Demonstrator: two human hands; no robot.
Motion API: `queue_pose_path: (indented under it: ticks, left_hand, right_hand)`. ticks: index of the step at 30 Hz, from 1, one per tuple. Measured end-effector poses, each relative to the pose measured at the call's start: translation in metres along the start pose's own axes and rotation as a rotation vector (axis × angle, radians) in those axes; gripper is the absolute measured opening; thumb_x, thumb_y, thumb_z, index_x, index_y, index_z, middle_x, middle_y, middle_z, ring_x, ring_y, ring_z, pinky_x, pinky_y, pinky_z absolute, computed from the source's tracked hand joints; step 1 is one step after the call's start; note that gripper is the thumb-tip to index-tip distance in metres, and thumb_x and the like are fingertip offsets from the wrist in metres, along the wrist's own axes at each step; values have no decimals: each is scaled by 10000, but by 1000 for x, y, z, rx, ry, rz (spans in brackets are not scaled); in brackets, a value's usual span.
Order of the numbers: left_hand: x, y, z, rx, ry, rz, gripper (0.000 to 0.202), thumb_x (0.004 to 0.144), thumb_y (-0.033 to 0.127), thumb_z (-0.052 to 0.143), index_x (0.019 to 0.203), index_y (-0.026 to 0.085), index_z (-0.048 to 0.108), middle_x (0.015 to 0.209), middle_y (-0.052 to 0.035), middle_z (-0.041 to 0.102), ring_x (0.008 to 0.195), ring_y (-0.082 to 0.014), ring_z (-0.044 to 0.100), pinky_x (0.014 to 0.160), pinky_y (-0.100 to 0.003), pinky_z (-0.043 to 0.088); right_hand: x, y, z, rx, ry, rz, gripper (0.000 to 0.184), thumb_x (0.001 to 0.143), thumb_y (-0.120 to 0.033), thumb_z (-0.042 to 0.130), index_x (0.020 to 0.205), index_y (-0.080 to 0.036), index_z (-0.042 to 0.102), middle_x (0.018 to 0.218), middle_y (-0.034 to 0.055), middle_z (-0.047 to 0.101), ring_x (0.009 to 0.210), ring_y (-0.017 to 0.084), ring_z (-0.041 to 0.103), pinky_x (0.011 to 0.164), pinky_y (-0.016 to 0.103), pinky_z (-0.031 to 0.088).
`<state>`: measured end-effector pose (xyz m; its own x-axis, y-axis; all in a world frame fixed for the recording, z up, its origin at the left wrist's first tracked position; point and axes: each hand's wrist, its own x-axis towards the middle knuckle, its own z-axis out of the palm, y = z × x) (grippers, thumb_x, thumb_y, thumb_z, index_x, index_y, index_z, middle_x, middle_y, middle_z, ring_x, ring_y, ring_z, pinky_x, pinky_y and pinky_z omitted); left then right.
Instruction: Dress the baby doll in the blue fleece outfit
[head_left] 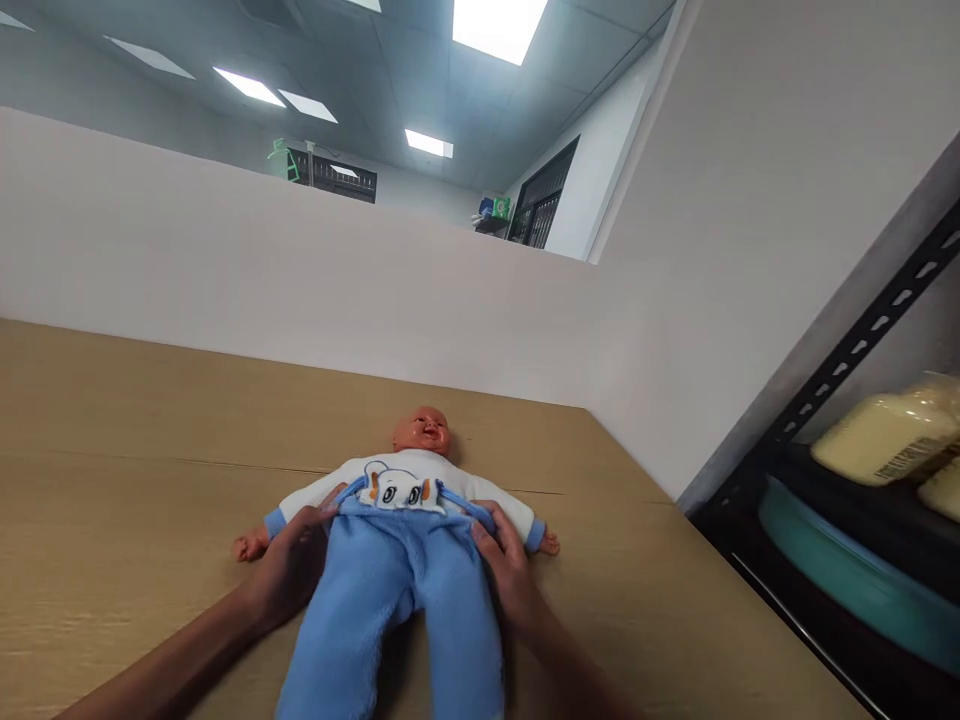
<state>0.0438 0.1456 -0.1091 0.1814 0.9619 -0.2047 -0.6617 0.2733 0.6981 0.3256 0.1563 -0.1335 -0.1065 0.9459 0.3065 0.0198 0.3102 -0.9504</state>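
Broadly, the table (112, 520) spread under the doll (421, 432), which lay face up, and a shelf (862, 350) stood well to the right of the doll. Blue trousers (390, 590) already covered both of the doll's legs and reached its waist. The left hand (292, 565) pinched the waistband at one side of the doll, and the right hand (510, 570) gripped it at the other. Two straps (457, 497) lay up over the doll's chest; whether they were fastened could not be told.

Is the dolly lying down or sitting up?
Lying down on its back: the doll faces up, with its arms spread flat on the table.
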Motion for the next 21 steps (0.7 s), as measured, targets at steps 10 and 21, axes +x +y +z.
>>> queue_pose_path:
  ticks: [10, 21]
  left_hand:
    - [15, -18, -20, 757, 97, 252, 700, 915, 809, 662, 1355, 264, 647, 1577, -112, 613, 1510, -386, 480, 1286, -472, 372]
    - [-2, 42, -58, 1363, -373, 261, 539, 936, 524, 691, 1418, 283, 686, 1578, -82, 636, 1466, -397, 551, 1288, -517, 390]
  right_hand:
    - [27, 26, -3, -60, 38, 151, 587, 881, -806, 679, 1024, -237, 673, 1027, 35, 708, 991, 265, 661, 964, 362, 535]
    - [3, 4, -61, -229, -322, 138, 354, 795, -312, 732, 1134, -212, 749, 1147, 82, 740, 1170, 323, 665, 1143, 476, 479]
